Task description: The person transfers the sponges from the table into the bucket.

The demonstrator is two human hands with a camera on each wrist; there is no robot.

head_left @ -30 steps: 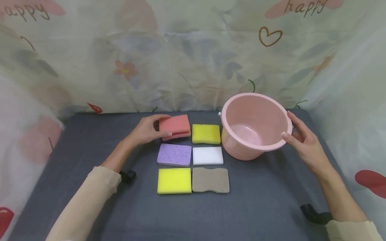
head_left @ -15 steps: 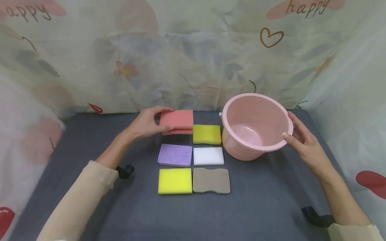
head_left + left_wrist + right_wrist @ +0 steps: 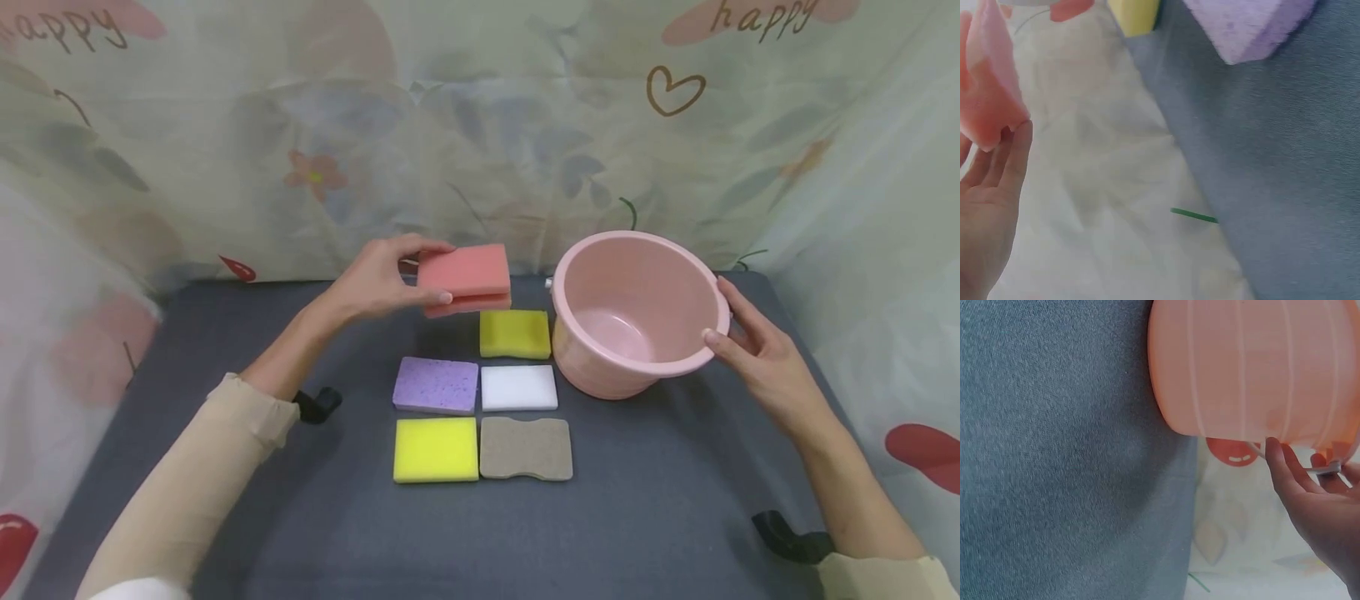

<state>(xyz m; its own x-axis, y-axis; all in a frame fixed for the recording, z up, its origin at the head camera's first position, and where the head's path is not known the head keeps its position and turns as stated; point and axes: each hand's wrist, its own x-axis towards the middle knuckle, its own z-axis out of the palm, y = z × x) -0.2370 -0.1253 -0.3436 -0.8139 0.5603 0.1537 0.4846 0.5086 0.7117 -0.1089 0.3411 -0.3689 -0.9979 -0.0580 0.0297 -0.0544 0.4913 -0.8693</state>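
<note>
My left hand (image 3: 378, 275) grips a pink sponge (image 3: 465, 271) between thumb and fingers, raised above the back row of the sponges. In the left wrist view the pink sponge (image 3: 991, 100) is at the upper left, with fingers curled under its edge. On the right, my right hand (image 3: 765, 367) holds the rim of a pink bucket (image 3: 600, 375), thumb at the near side of the rim and fingers behind. The bucket's mouth tilts toward me, and its inside shows no contents. A thin white handle (image 3: 1316, 470) runs by the fingers in the right wrist view.
A yellow sponge (image 3: 514, 334) lies just left of the bucket. Nearer me are a purple sponge (image 3: 435, 385), a white sponge (image 3: 519, 388), a bright yellow sponge (image 3: 435, 451) and a grey, notched sponge (image 3: 525, 449). A printed curtain (image 3: 480, 167) borders the dark table (image 3: 480, 542).
My left hand has lifted the pink sponge from the back left of the group and carried it up and to the right. The bucket and right hand have stayed nearly still.
</note>
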